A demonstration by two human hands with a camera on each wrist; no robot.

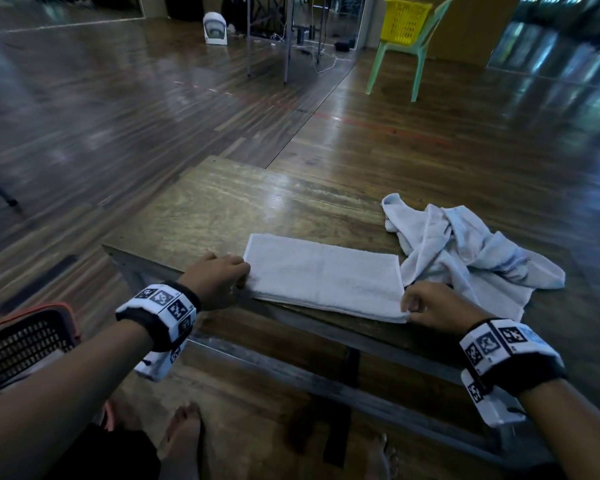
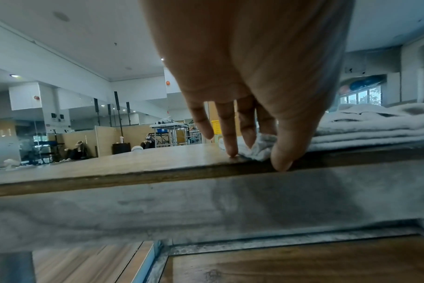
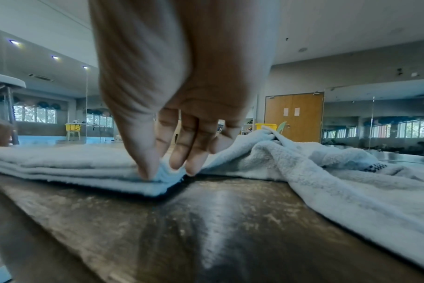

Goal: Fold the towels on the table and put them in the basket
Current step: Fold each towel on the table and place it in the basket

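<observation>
A white towel (image 1: 323, 277), folded into a long flat strip, lies along the near edge of the wooden table (image 1: 222, 202). My left hand (image 1: 238, 277) pinches its near left corner (image 2: 259, 148) between thumb and fingers. My right hand (image 1: 409, 306) pinches the near right corner (image 3: 165, 172) the same way. A second white towel (image 1: 465, 251) lies crumpled to the right, touching the folded one (image 3: 61, 162); the crumpled towel (image 3: 315, 162) sits just beyond my right hand. A dark mesh basket (image 1: 21, 341) with an orange rim stands on the floor at my lower left.
A green plastic chair (image 1: 413, 53) carrying a yellow basket (image 1: 406, 20) stands far off across the wooden floor. A white fan (image 1: 215, 29) and metal table legs (image 1: 286, 39) are further back. My bare feet (image 1: 184, 431) are under the table's near edge.
</observation>
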